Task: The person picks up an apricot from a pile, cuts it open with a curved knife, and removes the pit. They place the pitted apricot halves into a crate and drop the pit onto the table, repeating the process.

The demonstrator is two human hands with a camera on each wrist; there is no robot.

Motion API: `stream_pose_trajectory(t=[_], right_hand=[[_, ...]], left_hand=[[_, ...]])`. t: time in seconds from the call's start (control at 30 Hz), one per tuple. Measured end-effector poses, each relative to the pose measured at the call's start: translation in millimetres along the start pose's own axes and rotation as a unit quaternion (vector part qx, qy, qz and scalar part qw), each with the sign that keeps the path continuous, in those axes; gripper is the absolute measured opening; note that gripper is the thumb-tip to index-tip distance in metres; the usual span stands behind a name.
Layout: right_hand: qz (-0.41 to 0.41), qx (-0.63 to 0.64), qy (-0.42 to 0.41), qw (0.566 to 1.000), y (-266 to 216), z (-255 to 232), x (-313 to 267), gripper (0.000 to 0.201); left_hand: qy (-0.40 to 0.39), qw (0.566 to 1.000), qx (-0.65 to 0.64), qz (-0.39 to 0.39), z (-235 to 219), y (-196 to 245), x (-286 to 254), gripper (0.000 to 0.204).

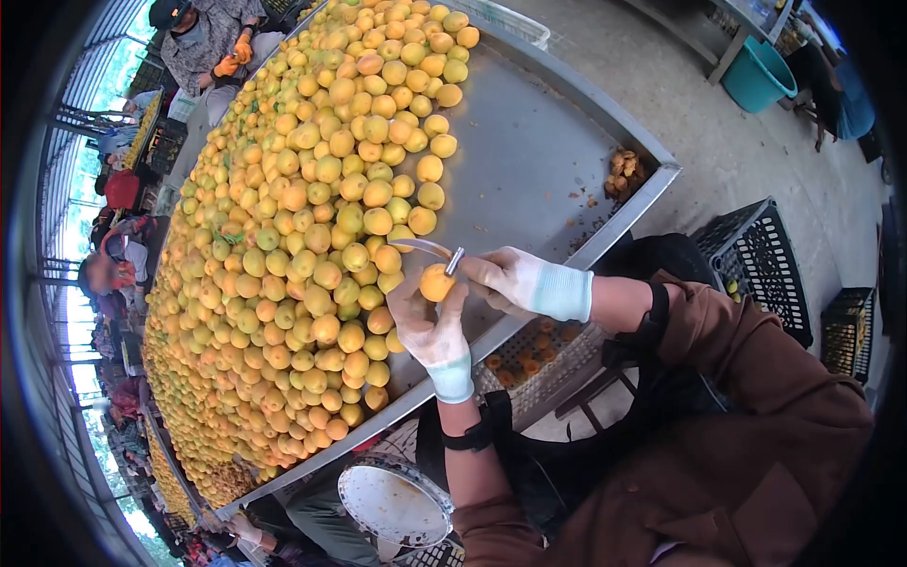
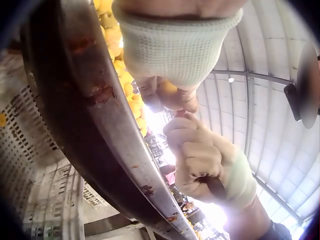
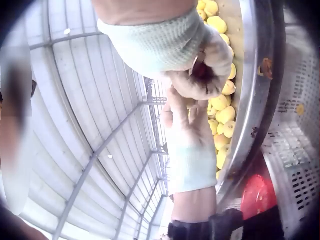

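Over the near edge of a metal table, my two gloved hands meet. My left hand (image 1: 427, 329) holds one yellow-orange apricot (image 1: 436, 283) between thumb and fingers. In my right hand (image 1: 515, 282) is a curved knife (image 1: 455, 261), its blade reaching left above the fruit and its metal collar right beside it. The knife's dark handle (image 2: 216, 189) shows at the palm in the left wrist view. Right-hand fingers curl around it in the right wrist view, where the held fruit is mostly hidden. A large heap of apricots (image 1: 312, 227) lies just left of the hands.
The metal table's raised rim (image 1: 605, 241) runs beneath my forearms. Stones and scraps (image 1: 624, 175) lie in its corner. Below the rim, a plastic crate (image 1: 557, 369) holds cut fruit. A black crate (image 1: 756, 265) stands at right, a round white-topped stool (image 1: 395, 501) at lower left. Other people sit around.
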State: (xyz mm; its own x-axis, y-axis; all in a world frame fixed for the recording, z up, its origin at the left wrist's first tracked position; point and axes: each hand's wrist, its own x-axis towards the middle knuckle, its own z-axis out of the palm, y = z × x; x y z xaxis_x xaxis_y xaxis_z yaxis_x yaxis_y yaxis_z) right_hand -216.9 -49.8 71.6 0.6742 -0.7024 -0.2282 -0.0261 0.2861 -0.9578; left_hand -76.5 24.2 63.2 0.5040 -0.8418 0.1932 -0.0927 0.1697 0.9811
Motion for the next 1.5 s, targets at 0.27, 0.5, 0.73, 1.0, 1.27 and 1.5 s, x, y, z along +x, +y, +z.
stream_pose_trajectory(t=[0.27,0.5,0.73,1.0,1.27,1.5], right_hand=[[0.209,0.253,-0.144,0.933,-18.9,12.8,-2.0,0.042],[-0.111,-0.037,-0.01,0.993,-4.4,24.5,4.3,0.039],[-0.216,-0.254,0.043,0.942,-34.4,20.0,-13.6,0.027],[-0.293,-0.437,0.126,0.841,-30.6,18.3,-13.6,0.024],[-0.294,-0.487,0.092,0.817,-26.2,8.3,-14.2,0.025],[-0.216,-0.462,0.038,0.859,-20.1,-5.9,-15.6,0.029]], left_hand=[[0.011,0.997,-0.077,-0.003,-25.5,-10.7,-8.8,0.049],[0.035,0.991,-0.128,-0.031,-41.9,-9.8,-14.1,0.059],[-0.027,0.992,-0.125,-0.013,-28.2,7.5,-6.2,0.062],[-0.047,0.99,-0.127,-0.022,-29.2,-3.1,-2.8,0.055],[-0.052,0.996,-0.059,-0.04,-25.2,1.2,-1.2,0.06],[-0.106,0.99,-0.045,-0.087,-21.6,3.1,1.9,0.057]])
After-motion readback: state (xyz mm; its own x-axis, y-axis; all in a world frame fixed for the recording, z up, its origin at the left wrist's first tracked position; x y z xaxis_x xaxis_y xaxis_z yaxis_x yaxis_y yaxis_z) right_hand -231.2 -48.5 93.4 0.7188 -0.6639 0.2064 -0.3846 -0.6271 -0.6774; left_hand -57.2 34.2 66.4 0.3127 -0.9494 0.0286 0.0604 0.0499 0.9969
